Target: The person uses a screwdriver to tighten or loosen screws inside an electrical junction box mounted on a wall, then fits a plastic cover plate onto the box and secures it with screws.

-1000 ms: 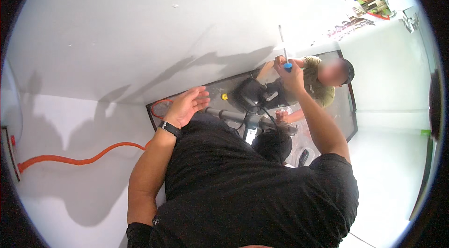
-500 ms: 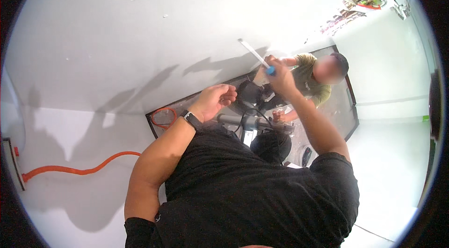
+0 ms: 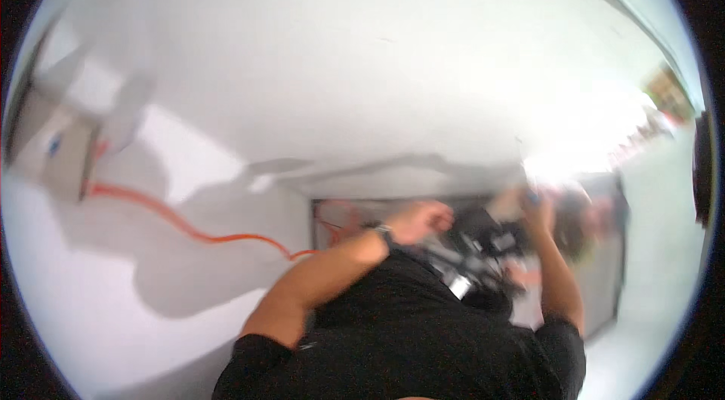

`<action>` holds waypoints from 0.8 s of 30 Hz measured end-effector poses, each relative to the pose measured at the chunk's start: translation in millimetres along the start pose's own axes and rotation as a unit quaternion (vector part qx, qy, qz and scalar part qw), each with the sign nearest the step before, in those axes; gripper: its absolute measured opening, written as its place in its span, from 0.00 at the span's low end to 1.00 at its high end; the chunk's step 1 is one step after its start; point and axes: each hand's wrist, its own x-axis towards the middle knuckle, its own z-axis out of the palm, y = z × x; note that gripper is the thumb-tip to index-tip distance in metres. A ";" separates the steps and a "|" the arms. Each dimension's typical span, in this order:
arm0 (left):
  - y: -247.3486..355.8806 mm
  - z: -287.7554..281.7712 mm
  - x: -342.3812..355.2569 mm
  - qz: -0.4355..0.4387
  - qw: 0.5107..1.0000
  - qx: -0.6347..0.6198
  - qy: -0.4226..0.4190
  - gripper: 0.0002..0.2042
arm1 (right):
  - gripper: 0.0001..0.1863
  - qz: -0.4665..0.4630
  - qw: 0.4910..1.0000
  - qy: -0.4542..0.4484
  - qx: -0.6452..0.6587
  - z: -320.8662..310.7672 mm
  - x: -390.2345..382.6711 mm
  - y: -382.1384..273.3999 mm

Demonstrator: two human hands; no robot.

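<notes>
Smooth matte white wall [image 3: 362, 83] fills the upper view, soft grey shadows along its base; below it, a flat grey surface with a dark straight border [image 3: 600, 298]. Badly smeared, so fine detail is gone. Step in hand, my read: holding up the slim blue-handled tool [image 3: 533, 196]. It sits in the right hand [image 3: 538, 215], fingers apparently wrapped round the handle; shaft is just a faint pale streak. Left hand [image 3: 421, 220] is raised, nothing visible in it (how far its fingers curl, can't tell). Black watch-like band [image 3: 385, 235] on that wrist. Blurred co-worker [image 3: 578, 230] is right beside the tool, so any next move calls for a firm grip and the tip kept clear of them. Materials: bendy, rubbery-looking orange cord [image 3: 223, 238] snakes from a flat beige box-like panel [image 3: 64, 162] at left; thin orange loops [image 3: 352, 228] near the surface's left corner. Elongated grey rigid-looking pieces [image 3: 447, 256] lie below and between the hands, near a bright white rectangle [image 3: 459, 287]. Soft black cloth shirt [image 3: 423, 340] covers the bottom.
</notes>
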 end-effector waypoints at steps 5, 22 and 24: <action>-21.3 19.0 18.3 -0.172 0.804 -0.567 0.049 0.12 | 0.20 -0.075 0.973 0.048 0.212 5.8 3.1 45.8; 57.5 -84.7 -102.7 0.004 0.724 -0.573 0.385 0.09 | 0.13 -0.608 0.735 -0.189 0.231 49.4 -105.1 -398.2; 85.1 -97.6 -131.0 -0.022 0.674 -0.565 0.475 0.09 | 0.14 -0.621 0.720 -0.206 0.230 67.3 -117.4 -427.2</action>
